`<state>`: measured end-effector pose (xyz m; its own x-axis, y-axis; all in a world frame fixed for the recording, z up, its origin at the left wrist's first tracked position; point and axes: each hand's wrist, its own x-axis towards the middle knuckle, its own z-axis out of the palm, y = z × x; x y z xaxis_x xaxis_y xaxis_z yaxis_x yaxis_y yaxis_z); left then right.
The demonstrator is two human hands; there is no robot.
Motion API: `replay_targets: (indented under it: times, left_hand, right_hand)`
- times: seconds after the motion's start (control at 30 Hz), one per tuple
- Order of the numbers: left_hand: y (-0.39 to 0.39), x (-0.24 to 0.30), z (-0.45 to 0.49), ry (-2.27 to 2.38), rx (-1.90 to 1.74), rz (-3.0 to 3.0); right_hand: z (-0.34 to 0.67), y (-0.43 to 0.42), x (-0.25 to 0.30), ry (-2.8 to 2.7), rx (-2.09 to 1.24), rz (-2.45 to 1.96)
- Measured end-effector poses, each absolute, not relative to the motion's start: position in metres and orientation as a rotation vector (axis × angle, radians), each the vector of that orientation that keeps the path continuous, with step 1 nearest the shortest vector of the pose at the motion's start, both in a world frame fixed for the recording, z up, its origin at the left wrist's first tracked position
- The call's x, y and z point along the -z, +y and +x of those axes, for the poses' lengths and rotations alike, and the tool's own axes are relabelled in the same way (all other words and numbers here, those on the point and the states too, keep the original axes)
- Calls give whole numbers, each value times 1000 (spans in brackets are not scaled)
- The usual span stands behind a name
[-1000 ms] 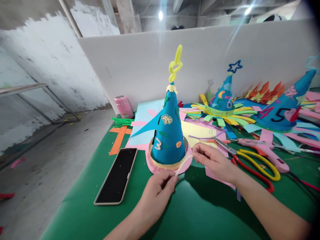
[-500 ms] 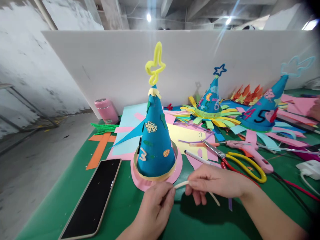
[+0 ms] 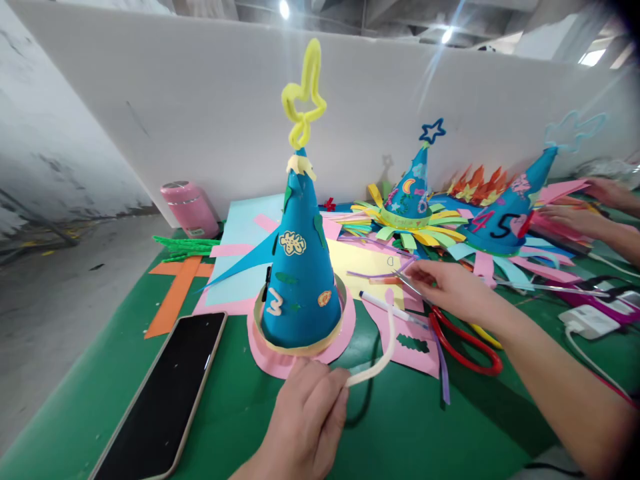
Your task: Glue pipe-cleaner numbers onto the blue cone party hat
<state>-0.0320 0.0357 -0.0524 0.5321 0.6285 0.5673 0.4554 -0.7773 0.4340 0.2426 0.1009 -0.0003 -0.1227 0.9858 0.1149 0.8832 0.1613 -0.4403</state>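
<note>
My left hand (image 3: pixel 305 417) is at the near edge, closed in a pinch on one end of a pale pipe cleaner (image 3: pixel 383 353), which curves up and away from it. Just behind stands a blue cone hat (image 3: pixel 300 267) on a pink brim, topped with a yellow pipe-cleaner star (image 3: pixel 303 93). Further right, my right hand (image 3: pixel 447 287) lies with fingers stretched out over the blades of scissors (image 3: pixel 467 340) with red and yellow handles. It holds nothing that I can see. A white marker (image 3: pixel 387 308) lies between the hat and this hand.
A black phone (image 3: pixel 160 393) lies on the green mat (image 3: pixel 235 427) at the left. A pink bottle (image 3: pixel 187 208) stands by the white partition. Two more decorated hats (image 3: pixel 410 193) (image 3: pixel 510 213) sit among paper strips. Another person's hands (image 3: pixel 585 213) work at the far right beside a white adapter (image 3: pixel 590 320).
My right hand has let go of the pipe cleaner and moved right and away onto the scissors. My left hand keeps its pinch. The view has come closer to the hat.
</note>
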Motion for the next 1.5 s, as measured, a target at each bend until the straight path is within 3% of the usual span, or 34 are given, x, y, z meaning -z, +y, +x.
replay_targets:
  times: [0.17, 0.33, 0.53, 0.7, 1.0, 1.33, 1.5]
  left_hand:
    - [34, 51, -29, 952, -1087, 2590]
    - [39, 49, -11, 1066, -918, 2495]
    - [58, 45, 26, 1210, -903, 2598]
    - [75, 46, 52, 1285, -661, 2974]
    - [81, 55, 63, 1274, -455, 3041]
    - [81, 57, 60, 1259, -403, 2984]
    - [80, 55, 59, 1261, -433, 2954]
  right_hand:
    - [253, 62, 3, -2528, -470, -1663]
    - [260, 29, 18, -2622, -574, -1524]
    - [256, 23, 30, -2599, -548, -1437]
    - [247, 17, 38, -2597, -372, -1421]
    - [244, 22, 40, -2686, -243, -1387]
    - [233, 32, 23, -2560, -542, -1255]
    - [237, 78, 10, -2255, -272, -1488]
